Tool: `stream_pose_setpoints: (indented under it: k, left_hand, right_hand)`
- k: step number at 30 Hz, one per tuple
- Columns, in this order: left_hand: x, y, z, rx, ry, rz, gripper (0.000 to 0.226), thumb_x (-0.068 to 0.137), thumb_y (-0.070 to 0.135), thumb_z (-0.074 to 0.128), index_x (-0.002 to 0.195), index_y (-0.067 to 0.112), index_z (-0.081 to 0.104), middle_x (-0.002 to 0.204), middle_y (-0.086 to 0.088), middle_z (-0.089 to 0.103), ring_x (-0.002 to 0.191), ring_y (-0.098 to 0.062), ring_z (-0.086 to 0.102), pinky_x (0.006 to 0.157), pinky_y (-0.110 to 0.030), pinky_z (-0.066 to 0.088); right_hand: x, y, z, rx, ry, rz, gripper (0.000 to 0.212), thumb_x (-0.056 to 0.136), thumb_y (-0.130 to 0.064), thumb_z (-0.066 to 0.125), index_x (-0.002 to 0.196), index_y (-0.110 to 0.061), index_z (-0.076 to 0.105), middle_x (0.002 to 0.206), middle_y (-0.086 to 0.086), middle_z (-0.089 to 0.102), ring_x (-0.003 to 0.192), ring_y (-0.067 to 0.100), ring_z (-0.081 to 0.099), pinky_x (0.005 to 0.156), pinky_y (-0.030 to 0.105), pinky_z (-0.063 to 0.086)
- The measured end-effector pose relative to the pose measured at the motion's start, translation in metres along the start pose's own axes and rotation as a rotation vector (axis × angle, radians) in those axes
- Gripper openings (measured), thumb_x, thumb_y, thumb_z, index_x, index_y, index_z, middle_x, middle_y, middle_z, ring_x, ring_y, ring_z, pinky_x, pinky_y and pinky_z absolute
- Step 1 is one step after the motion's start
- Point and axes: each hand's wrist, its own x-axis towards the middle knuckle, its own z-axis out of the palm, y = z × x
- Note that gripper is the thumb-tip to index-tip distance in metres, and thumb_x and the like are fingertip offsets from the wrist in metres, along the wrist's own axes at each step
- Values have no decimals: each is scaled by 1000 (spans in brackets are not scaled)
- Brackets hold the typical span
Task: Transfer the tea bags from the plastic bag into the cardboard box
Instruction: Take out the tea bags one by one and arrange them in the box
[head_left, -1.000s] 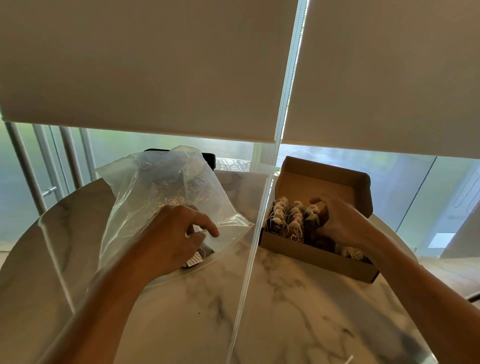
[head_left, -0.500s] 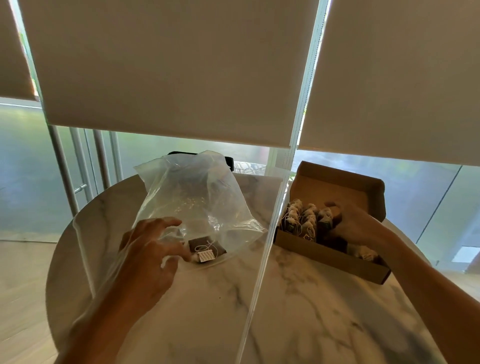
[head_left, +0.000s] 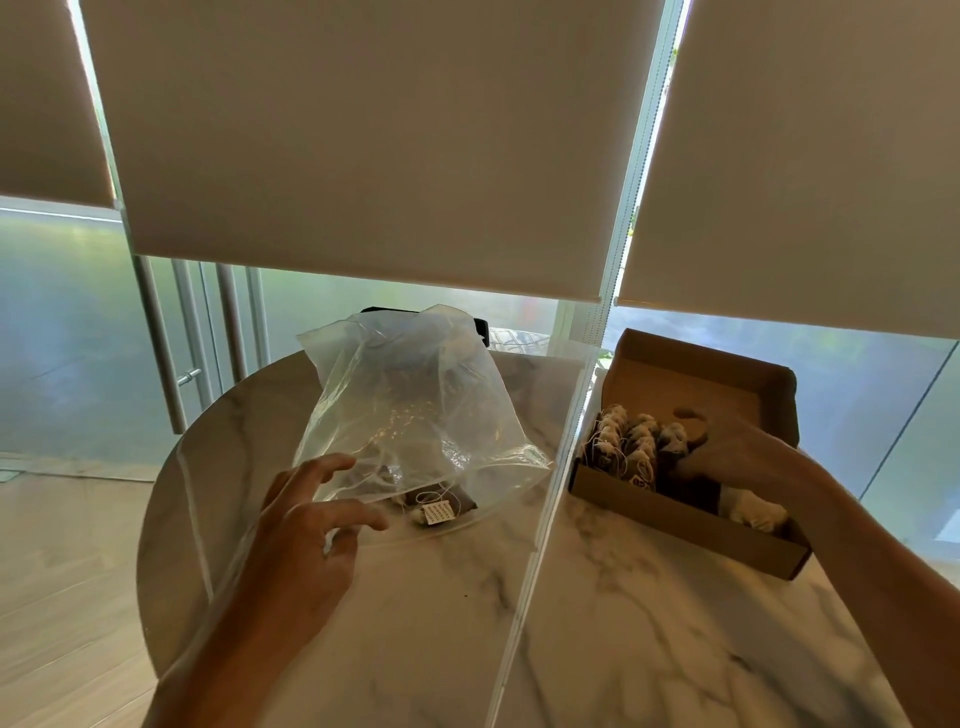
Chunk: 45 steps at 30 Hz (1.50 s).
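- Lying on round marble table (head_left: 597, 623): clear plastic bag (head_left: 415, 405), crumpled, mouth toward near edge; contents blurred behind folds.
- Resting at bag mouth: one dark tea bag (head_left: 441, 506) with white tag and string; possibly more behind it, too hazy to count.
- Hovering just near of bag mouth: left hand (head_left: 306, 540), fingers spread and loosely bent, holding nothing.
- Sitting at right, lid raised at far side: cardboard box (head_left: 685, 519), rows of tea bags (head_left: 628, 447) packed in left half; right half partly hidden.
- Reaching into box: right hand (head_left: 743, 457), motion-blurred, fingertips hidden among bags; grip not discernible.
- Crossing view vertically: pale blind cord (head_left: 550, 493), covering part of table.
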Motion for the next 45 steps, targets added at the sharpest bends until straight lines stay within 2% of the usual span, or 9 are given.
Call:
stream_pose_setpoints:
  k: [6,12,16,18,24,26,31,38,45]
  left_hand:
    - [-2,1,-2,21,47,-41,44,65,-8,76,66,36,71,120,4,58,108,-18,49,72,-13,33]
    - [-8,4,-4,35,124,-107,45,63,-11,75,74,33,73,118,3,59,95,-14,49,72,-24,40]
    - [-10,4,-3,56,157,-102,55,61,-16,73,90,31,74,113,7,61,86,-9,48,73,-26,43]
    - [-10,6,-4,75,154,-91,62,62,-15,72,103,32,70,113,10,61,92,-3,45,78,-23,42]
    - [-10,8,-4,60,143,-81,83,62,-15,71,127,33,55,121,16,55,101,-2,44,88,-22,38]
    - [-10,8,-4,53,127,-86,83,63,-14,69,128,35,53,124,14,55,104,-1,41,89,-22,38]
    - [-8,10,-5,49,108,-60,82,63,-11,69,129,35,53,128,13,55,110,-6,43,91,-30,44]
    - [-8,13,-7,57,87,-27,83,68,-6,68,135,38,45,135,22,43,112,4,32,78,-12,40]
    - [-6,7,-4,15,43,-15,92,69,1,74,140,42,32,136,28,31,117,4,33,84,3,24]
  right_hand:
    - [-7,-3,-5,-3,18,-7,85,68,-3,81,140,-19,39,120,15,59,95,26,60,66,27,50]
    - [-43,-46,7,-74,224,-267,61,72,-21,81,126,-20,55,109,3,64,86,13,60,63,18,46]
    - [-83,-88,40,-29,94,-465,23,81,-27,73,102,-32,67,89,-17,67,77,1,65,72,16,51]
    - [-98,-104,60,-9,-41,-513,13,85,-28,68,97,-34,69,84,-18,67,76,-7,63,64,9,48]
    - [-93,-126,126,-168,-94,-636,19,93,-29,57,109,-29,68,97,-14,64,78,0,58,71,15,50]
    - [-88,-126,140,-210,-52,-667,21,92,-32,58,110,-28,67,104,-8,66,82,5,58,75,22,52]
    - [-83,-125,148,-243,14,-700,24,92,-35,58,111,-25,67,107,-4,64,88,12,57,76,22,48]
    - [-82,-123,141,-266,54,-750,23,97,-27,48,101,-19,69,97,-4,64,83,10,60,79,24,51]
    - [-100,-157,82,9,194,-727,11,91,-25,62,95,-19,71,82,-16,62,64,-7,57,62,-2,41]
